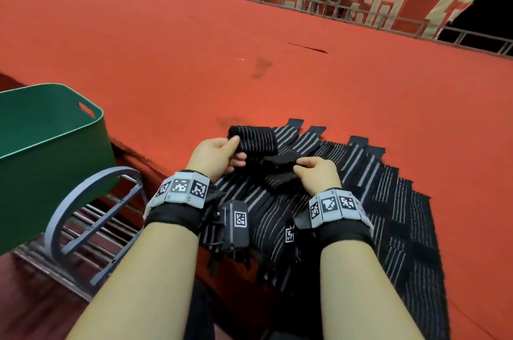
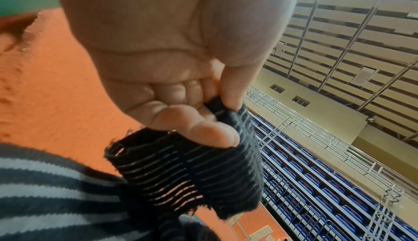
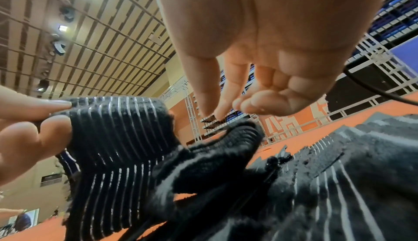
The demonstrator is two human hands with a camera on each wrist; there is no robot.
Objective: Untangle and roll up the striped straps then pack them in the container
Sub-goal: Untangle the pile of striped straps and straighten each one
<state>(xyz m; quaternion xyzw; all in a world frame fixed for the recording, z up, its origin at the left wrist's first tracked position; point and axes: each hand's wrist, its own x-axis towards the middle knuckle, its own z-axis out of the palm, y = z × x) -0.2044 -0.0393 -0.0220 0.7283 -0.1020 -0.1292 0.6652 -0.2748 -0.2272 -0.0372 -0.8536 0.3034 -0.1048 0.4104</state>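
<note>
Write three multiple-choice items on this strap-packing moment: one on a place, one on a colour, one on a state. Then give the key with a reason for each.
1. Where does the container stand relative to the pile of straps?
A. To its left
B. To its right
C. On top of it

2. What colour is the container?
A. Blue
B. Green
C. White

3. What is the left hand doing?
A. Resting flat on the carpet
B. Hanging idle
C. Pinching a striped strap

Key: 1 A, the head view shows it left of the pile; 2 B, its walls are green; 3 C, thumb and fingers clamp the strap's end.
</note>
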